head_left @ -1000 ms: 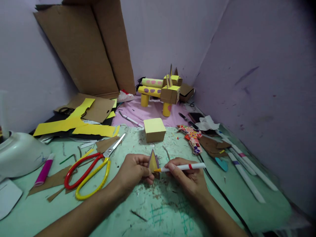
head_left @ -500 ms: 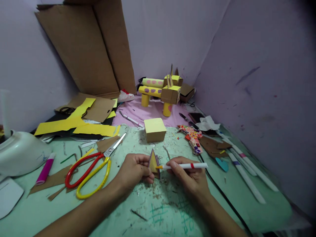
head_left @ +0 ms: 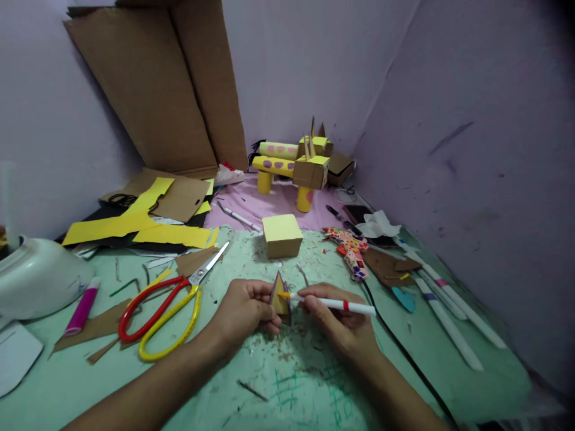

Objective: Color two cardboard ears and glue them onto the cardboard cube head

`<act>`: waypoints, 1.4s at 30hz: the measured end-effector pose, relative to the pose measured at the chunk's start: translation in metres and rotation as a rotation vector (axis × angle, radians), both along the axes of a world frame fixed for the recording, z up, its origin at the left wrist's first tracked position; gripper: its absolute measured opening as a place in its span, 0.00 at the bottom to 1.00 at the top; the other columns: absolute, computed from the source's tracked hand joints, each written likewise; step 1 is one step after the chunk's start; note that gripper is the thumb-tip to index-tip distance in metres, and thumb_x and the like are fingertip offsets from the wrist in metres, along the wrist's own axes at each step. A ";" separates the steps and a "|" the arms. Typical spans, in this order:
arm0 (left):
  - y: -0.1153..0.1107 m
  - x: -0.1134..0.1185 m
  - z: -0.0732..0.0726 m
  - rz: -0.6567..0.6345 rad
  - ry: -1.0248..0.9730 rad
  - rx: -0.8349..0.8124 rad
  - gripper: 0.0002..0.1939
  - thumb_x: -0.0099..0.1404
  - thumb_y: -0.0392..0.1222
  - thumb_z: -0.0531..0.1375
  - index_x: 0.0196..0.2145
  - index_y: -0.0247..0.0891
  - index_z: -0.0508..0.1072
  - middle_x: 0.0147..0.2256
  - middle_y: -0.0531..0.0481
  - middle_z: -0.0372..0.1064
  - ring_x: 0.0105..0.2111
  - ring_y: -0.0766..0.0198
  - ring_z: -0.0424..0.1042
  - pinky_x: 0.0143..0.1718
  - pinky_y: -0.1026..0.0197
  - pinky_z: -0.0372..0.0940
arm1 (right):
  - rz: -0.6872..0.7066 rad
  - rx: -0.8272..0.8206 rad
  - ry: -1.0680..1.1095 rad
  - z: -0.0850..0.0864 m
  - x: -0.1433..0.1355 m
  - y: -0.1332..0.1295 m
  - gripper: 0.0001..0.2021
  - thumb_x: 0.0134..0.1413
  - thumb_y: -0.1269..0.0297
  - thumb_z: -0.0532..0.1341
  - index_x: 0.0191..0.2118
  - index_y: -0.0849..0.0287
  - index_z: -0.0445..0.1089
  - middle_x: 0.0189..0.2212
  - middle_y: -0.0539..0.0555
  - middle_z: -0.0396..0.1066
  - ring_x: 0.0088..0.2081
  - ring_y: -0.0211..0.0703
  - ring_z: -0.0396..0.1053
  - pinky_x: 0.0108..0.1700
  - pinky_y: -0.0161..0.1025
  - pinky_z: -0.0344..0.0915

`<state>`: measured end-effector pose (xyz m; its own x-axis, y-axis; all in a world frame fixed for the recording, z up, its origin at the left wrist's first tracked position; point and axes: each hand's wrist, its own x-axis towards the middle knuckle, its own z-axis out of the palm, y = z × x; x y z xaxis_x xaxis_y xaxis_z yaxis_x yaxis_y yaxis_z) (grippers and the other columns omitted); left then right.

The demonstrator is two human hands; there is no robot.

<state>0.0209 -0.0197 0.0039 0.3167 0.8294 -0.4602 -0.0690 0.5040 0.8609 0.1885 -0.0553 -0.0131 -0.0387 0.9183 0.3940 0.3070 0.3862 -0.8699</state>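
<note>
Table covering in pale green (head_left: 202,410), scribbled on and strewn with scraps, spreads across the lower half of the frame, meeting a pink cloth (head_left: 283,203) near the centre; lilac walls (head_left: 305,60) join in a corner at upper right of centre, and tall cardboard panels (head_left: 139,90) lean at upper left. Just below centre, the left hand (head_left: 247,305) pinches a small triangular piece (head_left: 280,308), yellow-faced and purple-edged, between thumb and fingers, its point upward. To its right, the right hand (head_left: 336,314) grips a white marker (head_left: 332,303) like a pen, the orange tip at the yellow face. Above the hands sits a yellow-topped box (head_left: 282,239), apart from both. Scissors (head_left: 198,276) bound the left hand's side; at right stand a flower-patterned tool (head_left: 353,248) and its black cable (head_left: 411,361), running down past the right hand. Beyond, white sticks (head_left: 449,323) lie near the table's right edge, while scrap-dotted green stretches below the hands to the frame's bottom.
</note>
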 end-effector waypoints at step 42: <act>-0.001 0.002 0.001 -0.014 0.024 0.029 0.16 0.36 0.29 0.57 0.27 0.30 0.77 0.20 0.49 0.72 0.17 0.67 0.67 0.19 0.65 0.65 | -0.031 0.021 -0.025 -0.001 0.000 0.002 0.07 0.55 0.68 0.59 0.36 0.59 0.75 0.28 0.53 0.76 0.29 0.40 0.72 0.31 0.35 0.66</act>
